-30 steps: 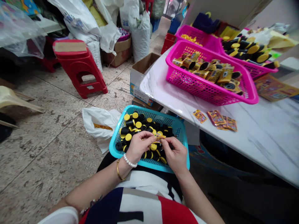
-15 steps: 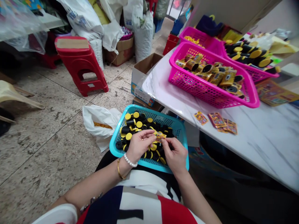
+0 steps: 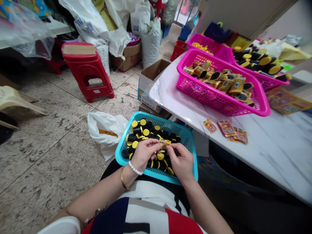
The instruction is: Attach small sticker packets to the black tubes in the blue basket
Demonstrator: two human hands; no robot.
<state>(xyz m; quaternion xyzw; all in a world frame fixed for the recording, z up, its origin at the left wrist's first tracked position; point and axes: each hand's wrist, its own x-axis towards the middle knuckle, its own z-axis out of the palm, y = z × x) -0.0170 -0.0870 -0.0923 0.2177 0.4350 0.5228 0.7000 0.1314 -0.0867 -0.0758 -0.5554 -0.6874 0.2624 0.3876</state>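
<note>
Head view: a small yellow printed piece (image 3: 165,142) is pinched at its ends by the left hand (image 3: 146,152) and right hand (image 3: 180,160), each grip closed on it. It is held above a blue basket (image 3: 188,139) filled with yellow-capped black containers (image 3: 146,132). Orange packets (image 3: 226,128) are laid on the marbled surface (image 3: 273,146).

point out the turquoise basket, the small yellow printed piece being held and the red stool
turquoise basket (image 3: 158,176): head view, on its near rim
small yellow printed piece (image 3: 165,142): head view, on its exposed middle
red stool (image 3: 83,66): head view, on its side, below the seat
</note>
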